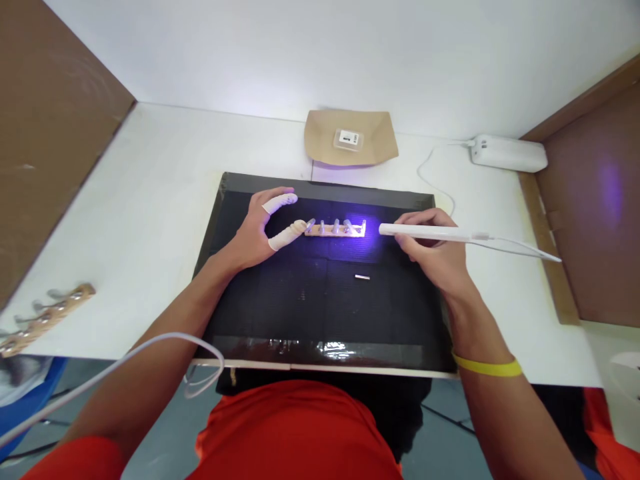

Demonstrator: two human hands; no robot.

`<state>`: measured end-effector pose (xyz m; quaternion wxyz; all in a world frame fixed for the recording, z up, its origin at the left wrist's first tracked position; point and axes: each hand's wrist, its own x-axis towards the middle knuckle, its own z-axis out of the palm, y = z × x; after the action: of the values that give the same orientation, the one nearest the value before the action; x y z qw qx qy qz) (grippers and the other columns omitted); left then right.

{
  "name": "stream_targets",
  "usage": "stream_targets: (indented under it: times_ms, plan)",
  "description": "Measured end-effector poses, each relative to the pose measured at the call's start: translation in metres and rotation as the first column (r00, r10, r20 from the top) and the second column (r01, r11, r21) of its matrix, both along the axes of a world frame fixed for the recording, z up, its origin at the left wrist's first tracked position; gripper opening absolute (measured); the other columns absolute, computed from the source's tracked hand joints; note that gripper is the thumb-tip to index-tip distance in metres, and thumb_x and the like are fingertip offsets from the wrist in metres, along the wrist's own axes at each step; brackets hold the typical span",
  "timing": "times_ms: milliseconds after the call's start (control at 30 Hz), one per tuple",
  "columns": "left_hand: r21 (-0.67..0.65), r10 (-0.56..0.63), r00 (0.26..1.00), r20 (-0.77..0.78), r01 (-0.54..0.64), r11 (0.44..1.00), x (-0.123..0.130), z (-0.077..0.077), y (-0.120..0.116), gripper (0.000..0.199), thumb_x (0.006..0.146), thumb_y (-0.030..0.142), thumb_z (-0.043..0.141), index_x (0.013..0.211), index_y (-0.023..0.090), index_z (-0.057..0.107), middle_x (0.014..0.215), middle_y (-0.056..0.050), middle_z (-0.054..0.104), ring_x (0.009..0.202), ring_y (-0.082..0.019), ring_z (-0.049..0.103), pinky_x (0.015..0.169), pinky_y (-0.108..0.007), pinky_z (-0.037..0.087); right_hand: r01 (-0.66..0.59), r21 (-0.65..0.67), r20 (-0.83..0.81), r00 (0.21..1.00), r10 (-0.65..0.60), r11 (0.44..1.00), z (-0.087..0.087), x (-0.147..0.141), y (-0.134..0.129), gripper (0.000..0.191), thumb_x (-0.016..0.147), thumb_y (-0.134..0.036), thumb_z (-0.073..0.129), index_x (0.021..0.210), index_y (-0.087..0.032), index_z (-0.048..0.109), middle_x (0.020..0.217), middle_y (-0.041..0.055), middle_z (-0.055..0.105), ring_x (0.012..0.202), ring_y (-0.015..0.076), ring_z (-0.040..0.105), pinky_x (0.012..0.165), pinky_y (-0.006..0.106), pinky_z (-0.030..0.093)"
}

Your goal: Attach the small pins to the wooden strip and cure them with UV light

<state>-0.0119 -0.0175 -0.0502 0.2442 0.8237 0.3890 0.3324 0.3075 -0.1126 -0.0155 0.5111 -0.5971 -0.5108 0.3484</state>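
Observation:
A small wooden strip [327,231] bearing several upright clear pieces lies on a black mat [300,300]. Its right end glows violet. My left hand [260,230] is at the strip's left end, thumb and index finger spread apart; both wear white finger cots. The thumb tip meets or nearly meets the strip; I cannot tell which. In my right hand [440,243] is a white pen-shaped UV light [425,231], held level and pointed left, its tip a little apart from the strip. A short metallic piece [362,277] rests on the mat below.
A cardboard tray [315,143] with a small labelled clear box [349,139] stands at the back. A white power strip [509,153] with a cable lies at the back right. Another wooden strip [47,319] with clear pieces is at the left table edge. A white cable [165,337] crosses my left forearm.

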Motion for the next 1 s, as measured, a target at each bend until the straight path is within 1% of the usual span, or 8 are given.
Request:
stream_targets:
  times_ms: [133, 267, 467, 700, 1000]
  plan:
    - [0.002, -0.003, 1.0, -0.001, 0.003, 1.0, 0.0, 0.0, 0.0, 0.049, 0.098, 0.057, 0.064, 0.135, 0.025, 0.061, 0.146, -0.01, 0.061, 0.139, -0.028, 0.052, 0.123, -0.052, 0.043, 0.012, -0.009, -0.085, 0.996, -0.012, 1.0, -0.009, 0.005, 0.001, 0.028, 0.074, -0.03, 0.088, 0.083, -0.025, 0.061, 0.096, 0.0012, 0.076, 0.063, 0.0108, 0.06, 0.045, 0.023, 0.042]
    - [0.001, -0.002, 1.0, -0.008, 0.002, 1.0, 0.0, 0.0, 0.0, 0.048, 0.098, 0.055, 0.064, 0.135, 0.025, 0.061, 0.146, -0.01, 0.061, 0.14, -0.029, 0.052, 0.123, -0.053, 0.044, 0.015, -0.025, -0.119, 0.993, -0.018, 1.0, -0.011, 0.006, 0.002, 0.03, 0.072, -0.031, 0.089, 0.08, -0.025, 0.061, 0.094, 0.0006, 0.076, 0.056, 0.0084, 0.055, 0.04, 0.022, 0.037]
    - [-0.009, 0.002, 1.0, -0.006, -0.002, 1.0, 0.0, 0.0, 0.001, 0.049, 0.097, 0.056, 0.065, 0.134, 0.024, 0.062, 0.146, -0.01, 0.061, 0.139, -0.029, 0.053, 0.123, -0.052, 0.044, 0.025, -0.018, -0.154, 0.988, -0.027, 1.0, -0.015, 0.007, 0.003, 0.032, 0.071, -0.031, 0.09, 0.08, -0.024, 0.06, 0.093, 0.0004, 0.076, 0.054, 0.0075, 0.053, 0.04, 0.022, 0.036]
    - [-0.029, 0.002, 1.0, -0.008, -0.002, 1.0, 0.0, 0.001, 0.0, 0.05, 0.096, 0.057, 0.065, 0.135, 0.026, 0.062, 0.147, -0.01, 0.06, 0.141, -0.029, 0.051, 0.124, -0.053, 0.043, 0.038, -0.022, -0.178, 0.983, -0.042, 0.999, -0.02, 0.009, 0.004, 0.031, 0.071, -0.027, 0.089, 0.081, -0.024, 0.06, 0.093, 0.0003, 0.076, 0.05, 0.0069, 0.051, 0.038, 0.022, 0.035]
    - [-0.054, 0.015, 0.999, -0.035, -0.017, 0.998, 0.0, 0.004, 0.0, 0.05, 0.095, 0.057, 0.065, 0.134, 0.025, 0.062, 0.149, -0.009, 0.06, 0.142, -0.029, 0.05, 0.125, -0.053, 0.042, 0.059, -0.025, -0.19, 0.98, -0.062, 0.998, -0.021, 0.009, 0.005, 0.034, 0.069, -0.03, 0.09, 0.081, -0.024, 0.058, 0.094, -0.0001, 0.075, 0.05, 0.0065, 0.05, 0.038, 0.022, 0.034]
